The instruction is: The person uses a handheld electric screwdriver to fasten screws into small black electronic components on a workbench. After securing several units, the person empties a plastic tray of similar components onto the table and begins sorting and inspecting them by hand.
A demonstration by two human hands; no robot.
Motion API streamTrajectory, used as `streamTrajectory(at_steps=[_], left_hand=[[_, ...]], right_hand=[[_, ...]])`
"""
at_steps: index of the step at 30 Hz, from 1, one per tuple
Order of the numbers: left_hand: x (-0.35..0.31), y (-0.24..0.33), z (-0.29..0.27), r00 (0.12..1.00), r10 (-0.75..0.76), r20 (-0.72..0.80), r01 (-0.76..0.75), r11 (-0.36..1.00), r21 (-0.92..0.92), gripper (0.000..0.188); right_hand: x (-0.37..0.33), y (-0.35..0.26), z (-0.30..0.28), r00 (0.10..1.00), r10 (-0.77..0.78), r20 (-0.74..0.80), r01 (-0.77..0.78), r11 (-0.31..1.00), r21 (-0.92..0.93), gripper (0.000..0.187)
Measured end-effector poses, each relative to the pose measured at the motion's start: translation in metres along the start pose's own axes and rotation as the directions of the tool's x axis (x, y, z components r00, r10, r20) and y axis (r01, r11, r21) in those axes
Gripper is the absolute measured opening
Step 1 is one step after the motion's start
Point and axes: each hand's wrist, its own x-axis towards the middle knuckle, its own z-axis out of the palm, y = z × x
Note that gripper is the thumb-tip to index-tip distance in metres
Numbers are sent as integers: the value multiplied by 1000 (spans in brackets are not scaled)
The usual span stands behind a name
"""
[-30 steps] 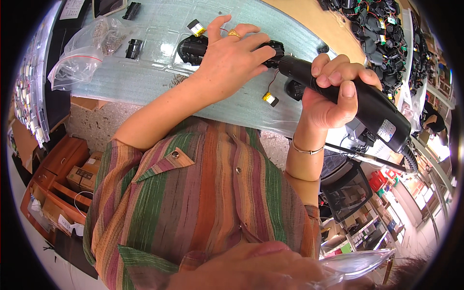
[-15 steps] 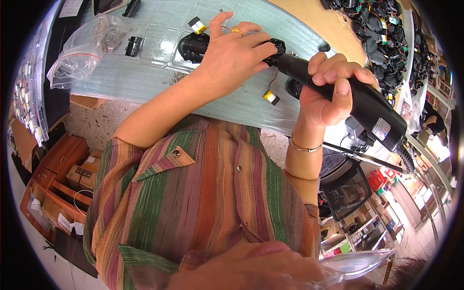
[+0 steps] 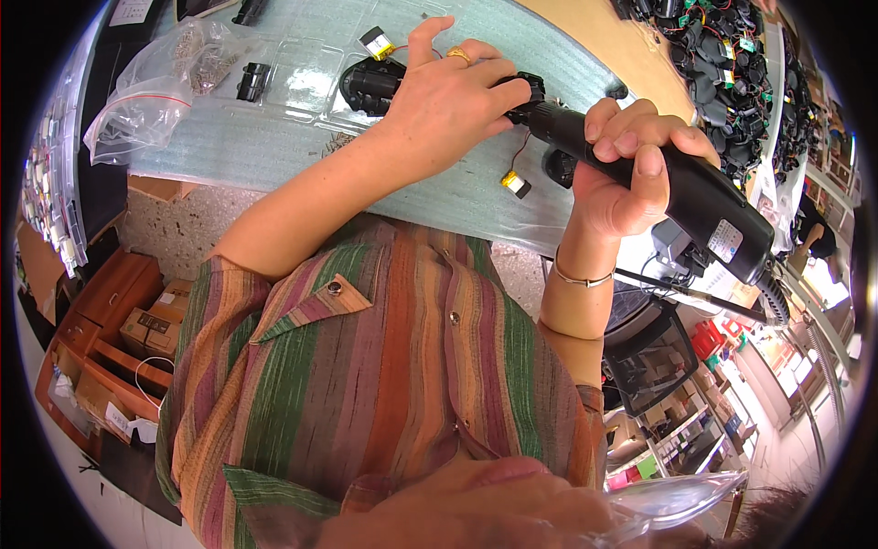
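My left hand [image 3: 453, 105] is closed on a black plastic housing [image 3: 370, 87] that lies on the table, its fingers hiding the middle of the part. In my right hand [image 3: 631, 169] is a black electric screwdriver [image 3: 722, 215], held tilted with its nose at the right end of the housing, beside my left fingertips. The screwdriver's tip is hidden. A small battery [image 3: 377, 42] with yellow tape and thin wires lies beyond the housing. Another such battery [image 3: 516, 184] hangs by its wires nearer to me, next to a dark rounded part [image 3: 559, 167].
Several loose screws [image 3: 338, 144] lie on the pale table mat [image 3: 274, 156]. To the left are a clear bag [image 3: 146, 105] with screws inside and a short black plastic part [image 3: 253, 81]. Many black parts with wires [image 3: 722, 82] are heaped at the far right. A coiled cord [image 3: 776, 297] trails from the screwdriver.
Both hands keep their grip on the housing and the screwdriver. They sit slightly farther right in the picture; the screwdriver is still at the housing's right end.
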Motion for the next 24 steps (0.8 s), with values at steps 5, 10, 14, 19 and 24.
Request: streamTrajectory(at_steps=[5, 10, 14, 19, 24], left_hand=[[0, -1, 1, 1000, -1, -6, 1, 1000, -11, 33], [-1, -1, 2, 1000, 3, -8, -3, 1000, -13, 32], [0, 0, 3, 1000, 7, -8, -7, 1000, -13, 31], [-2, 0, 6, 1000, 5, -28, -5, 1000, -13, 31], [1, 4, 3, 999, 27, -42, -25, 999, 30, 30]], right_hand=[[3, -1, 3, 1000, 11, 29, -11, 1000, -13, 32], [6, 2, 4, 999, 21, 45, -21, 1000, -17, 30], [9, 2, 5, 998, 47, 42, -46, 999, -21, 26], [7, 7, 7, 997, 59, 45, -57, 998, -41, 24], [3, 12, 10, 1000, 11, 5, -11, 997, -74, 27]])
